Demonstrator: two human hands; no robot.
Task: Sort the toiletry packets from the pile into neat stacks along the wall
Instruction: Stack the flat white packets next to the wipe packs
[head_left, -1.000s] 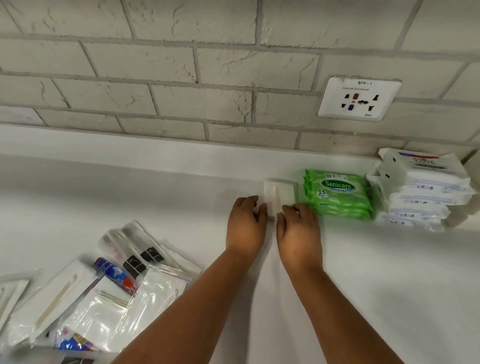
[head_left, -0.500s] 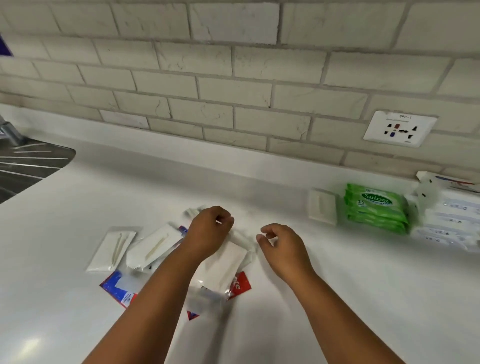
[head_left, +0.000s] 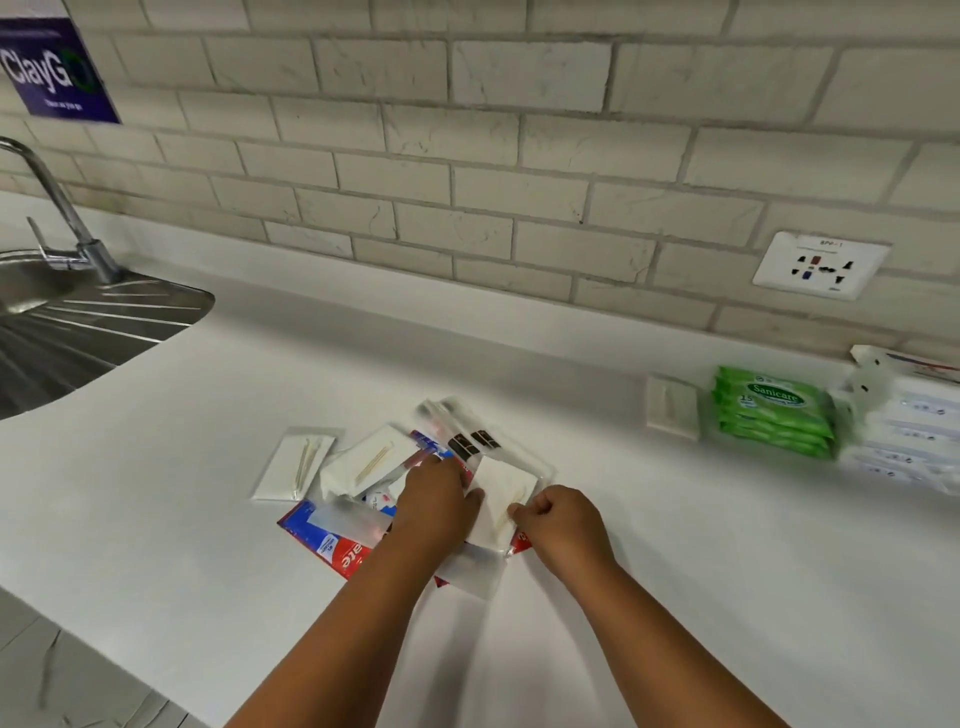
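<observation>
Center frame, left hand (head_left: 436, 501) lies flat on the pile (head_left: 363, 483); right hand (head_left: 563, 522) grip pinches a white packet (head_left: 501, 499).

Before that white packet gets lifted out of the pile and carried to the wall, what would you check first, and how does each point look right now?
1. Right hand pinches the flat white packet at its edge: ok.
2. Left hand rests on the pile beside the packet, holding the rest down: ok.
3. Only one packet is being taken: cannot tell, clear wrappers overlap.
4. Small white packet stack by the wall is ready to receive it: ok.
5. White counter between pile and stack is free: ok.
6. Green Sanicare wipes stack stands apart from the white stack: ok.
</observation>
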